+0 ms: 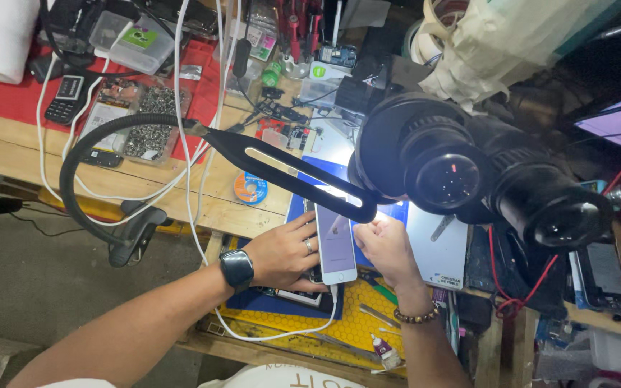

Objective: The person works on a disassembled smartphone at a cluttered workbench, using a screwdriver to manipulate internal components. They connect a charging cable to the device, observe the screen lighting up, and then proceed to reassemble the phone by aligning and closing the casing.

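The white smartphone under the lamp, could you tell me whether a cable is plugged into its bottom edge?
Yes, a white cable runs into the bottom edge of the white smartphone, which the left hand steadies.

Above your 2 hands the lamp bar (292,174) and microscope eyepieces (483,179) crowd the way; tools (375,314) lie just below; leftward, past the bench edge, is open.

Glossy glass phone (336,241), rough bare wooden bench (16,147), matt yellow rubber mat (357,316), shiny black microscope eyepieces (497,183)

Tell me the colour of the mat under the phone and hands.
Yellow, with a honeycomb pattern: the mat, seen in the head view below the smartphone.
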`<act>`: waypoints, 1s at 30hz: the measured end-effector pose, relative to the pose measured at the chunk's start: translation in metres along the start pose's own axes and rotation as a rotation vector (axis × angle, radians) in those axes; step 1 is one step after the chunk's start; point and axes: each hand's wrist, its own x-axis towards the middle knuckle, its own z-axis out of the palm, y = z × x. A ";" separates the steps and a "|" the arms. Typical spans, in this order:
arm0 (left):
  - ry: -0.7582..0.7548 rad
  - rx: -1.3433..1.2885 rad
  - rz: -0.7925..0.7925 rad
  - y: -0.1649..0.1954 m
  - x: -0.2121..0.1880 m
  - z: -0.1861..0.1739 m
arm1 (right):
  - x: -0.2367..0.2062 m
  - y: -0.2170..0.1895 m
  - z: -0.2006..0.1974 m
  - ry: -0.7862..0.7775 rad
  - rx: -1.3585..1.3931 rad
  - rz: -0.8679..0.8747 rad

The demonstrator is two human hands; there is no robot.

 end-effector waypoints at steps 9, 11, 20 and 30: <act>-0.006 0.023 0.011 -0.001 0.000 0.000 | 0.001 0.006 -0.002 -0.004 -0.008 0.011; -0.003 0.002 0.007 -0.001 0.000 -0.002 | 0.002 0.009 0.000 -0.016 0.034 -0.006; 0.022 0.015 0.024 -0.001 0.005 -0.004 | -0.007 0.001 0.012 0.029 0.027 -0.228; -0.020 0.055 0.048 -0.006 0.000 0.005 | -0.005 0.008 0.008 0.027 -0.147 -0.165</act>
